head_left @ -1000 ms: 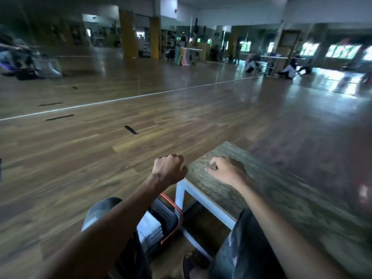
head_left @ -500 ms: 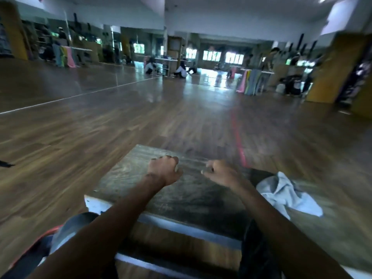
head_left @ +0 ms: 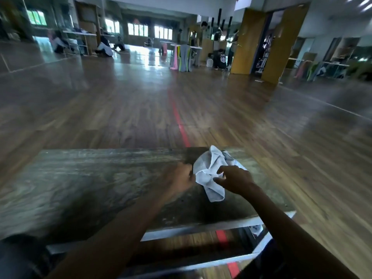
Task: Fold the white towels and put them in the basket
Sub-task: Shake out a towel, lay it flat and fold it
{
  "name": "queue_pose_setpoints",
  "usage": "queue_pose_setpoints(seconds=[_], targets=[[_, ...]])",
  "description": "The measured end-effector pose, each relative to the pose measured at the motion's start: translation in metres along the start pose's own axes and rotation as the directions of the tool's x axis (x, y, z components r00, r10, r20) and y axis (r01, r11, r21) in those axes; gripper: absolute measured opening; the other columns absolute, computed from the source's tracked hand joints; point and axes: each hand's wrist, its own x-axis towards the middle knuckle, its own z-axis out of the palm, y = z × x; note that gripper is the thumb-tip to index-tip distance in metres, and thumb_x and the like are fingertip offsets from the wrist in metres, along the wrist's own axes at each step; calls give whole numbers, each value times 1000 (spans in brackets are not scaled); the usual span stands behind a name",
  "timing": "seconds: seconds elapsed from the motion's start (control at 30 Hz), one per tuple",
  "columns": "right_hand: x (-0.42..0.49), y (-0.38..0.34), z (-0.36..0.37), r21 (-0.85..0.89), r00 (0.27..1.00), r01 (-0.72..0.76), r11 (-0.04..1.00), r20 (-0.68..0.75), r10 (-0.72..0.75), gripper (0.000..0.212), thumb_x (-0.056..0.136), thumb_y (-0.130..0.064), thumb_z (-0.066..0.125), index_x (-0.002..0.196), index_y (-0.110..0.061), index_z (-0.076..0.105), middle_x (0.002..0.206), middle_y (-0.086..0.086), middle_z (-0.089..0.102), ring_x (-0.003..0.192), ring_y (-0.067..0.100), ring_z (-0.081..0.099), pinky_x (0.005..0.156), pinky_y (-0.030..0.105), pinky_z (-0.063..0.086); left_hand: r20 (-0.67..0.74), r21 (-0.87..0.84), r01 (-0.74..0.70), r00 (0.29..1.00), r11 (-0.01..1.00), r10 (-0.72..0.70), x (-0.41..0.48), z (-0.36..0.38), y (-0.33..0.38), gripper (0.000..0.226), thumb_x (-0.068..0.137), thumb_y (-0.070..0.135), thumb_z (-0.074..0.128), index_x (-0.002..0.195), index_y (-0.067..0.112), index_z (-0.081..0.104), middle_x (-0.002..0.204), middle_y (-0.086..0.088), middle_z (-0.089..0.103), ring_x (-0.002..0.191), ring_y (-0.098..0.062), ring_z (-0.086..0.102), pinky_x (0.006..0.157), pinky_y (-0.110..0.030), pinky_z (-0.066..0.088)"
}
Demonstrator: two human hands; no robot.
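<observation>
Your R hand (head_left: 235, 180) pinches crumpled towel (head_left: 209, 171), L hand (head_left: 180, 176) grip unclear, blur; towel's at table (head_left: 96, 178) edge, prob slides off if yanked

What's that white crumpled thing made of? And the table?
The white towel looks like soft cloth, probably cotton: it crumples and droops. The tabletop looks like worn, dull wood with visible grain. Its frame seems white-painted metal, though blur leaves that unsure.

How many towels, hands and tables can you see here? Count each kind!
white towel: 1
hands: 2, the left hand and the right hand
table: 1
Total: 4
</observation>
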Motion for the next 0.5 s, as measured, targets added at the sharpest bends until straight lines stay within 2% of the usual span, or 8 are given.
queue_pose_setpoints(seconds=[0.1,0.17,0.2,0.27,0.33,0.43,0.5], targets=[[11,19,13,2,1000,-24,1000,-12,24,33,89,-50,51,113,-28,57,101,-10,66,95,12,61,70,26,36,42,-75,-13,999,997,16,22,28,5,29,87,36,49,82,10,62,79,-8,66,71,-27,63,61,-34,45],[23,26,24,-30,1000,-22,999,-18,22,33,88,-49,52,115,-31,58,102,-9,67,97,13,62,71,27,40,47,-138,-7,999,990,13,33,50,3,33,85,37,45,78,9,61,75,-9,65,70,-29,63,59,-32,40],[31,28,29,-46,999,-11,999,-31,9,32,89,-47,53,115,-31,58,102,-9,67,96,14,63,72,28,43,45,-165,12,999,986,-5,38,60,1,32,86,36,45,81,9,62,77,-9,65,72,-29,63,60,-31,38],[47,32,38,-77,997,4,997,-83,-10,28,90,-41,52,115,-30,58,102,-8,67,94,16,64,70,28,45,53,-166,58,997,984,-49,49,73,-1,26,89,34,50,93,11,62,88,-9,65,83,-28,62,67,-32,45],[62,33,44,-99,989,32,995,-141,-46,25,89,-36,51,111,-29,60,102,-6,67,91,18,64,65,26,43,59,-158,107,993,982,-99,59,85,-5,35,89,40,47,108,14,61,102,-9,63,93,-29,61,80,-38,50],[87,35,54,-31,981,133,991,-140,-136,33,91,-33,52,123,-29,57,111,-2,66,97,23,64,75,31,49,-20,-212,76,996,974,-82,74,104,-9,58,78,52,29,109,15,61,101,-7,62,91,-26,61,78,-39,50],[100,38,60,-58,974,191,980,-114,-197,38,91,-36,52,129,-36,52,115,-3,65,97,22,63,79,34,52,-57,-213,45,997,976,-58,81,114,-10,52,79,50,33,106,15,61,98,-5,61,88,-23,58,73,-35,48]])
